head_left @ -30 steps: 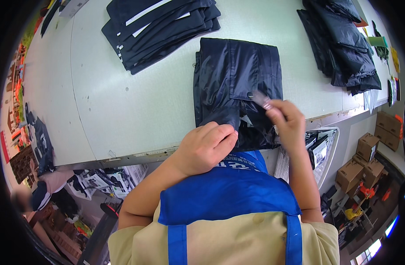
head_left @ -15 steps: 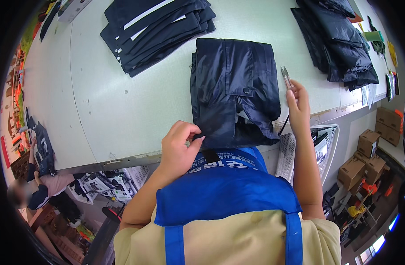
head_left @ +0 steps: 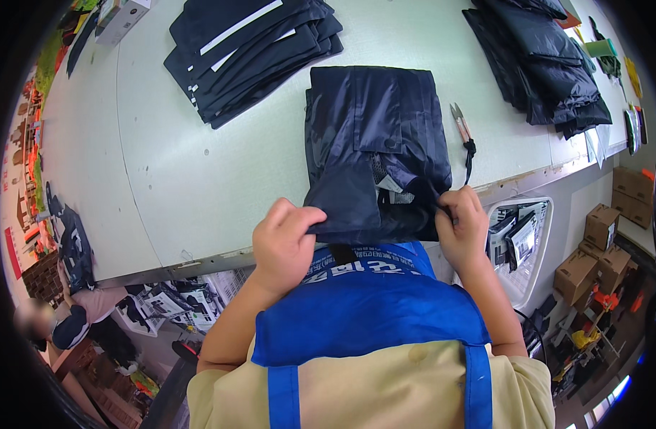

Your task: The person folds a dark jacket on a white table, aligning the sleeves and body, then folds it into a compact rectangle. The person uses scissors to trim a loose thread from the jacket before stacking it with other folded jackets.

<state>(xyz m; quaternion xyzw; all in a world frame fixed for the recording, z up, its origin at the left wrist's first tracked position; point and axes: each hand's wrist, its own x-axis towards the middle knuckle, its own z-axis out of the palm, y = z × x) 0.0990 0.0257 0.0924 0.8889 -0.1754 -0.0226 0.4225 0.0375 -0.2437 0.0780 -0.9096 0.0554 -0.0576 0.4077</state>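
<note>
A folded dark navy jacket (head_left: 342, 136) lies at the table's near edge, its placket with a snap button facing up and its collar opening toward me. White labels (head_left: 394, 189) show inside the opening. My left hand (head_left: 281, 239) pinches the left corner of the jacket's near edge. On the other side, my right hand (head_left: 462, 225) grips the right corner, fingers closed on the cloth. Thread snips (head_left: 462, 127) with a black cord lie on the table just right of the jacket, touched by neither hand.
Dark folded garments (head_left: 253, 68) are stacked at the far left, and shiny black ones (head_left: 550, 64) at the far right. Below the table edge stands a white crate (head_left: 539, 250) with packaged goods. Cardboard boxes (head_left: 578, 272) sit at right; another person (head_left: 77, 322) is at left.
My right hand has put the thread snips down on the table and moved down to the jacket's right corner, gripping it. The opening now shows more of the white labels.
</note>
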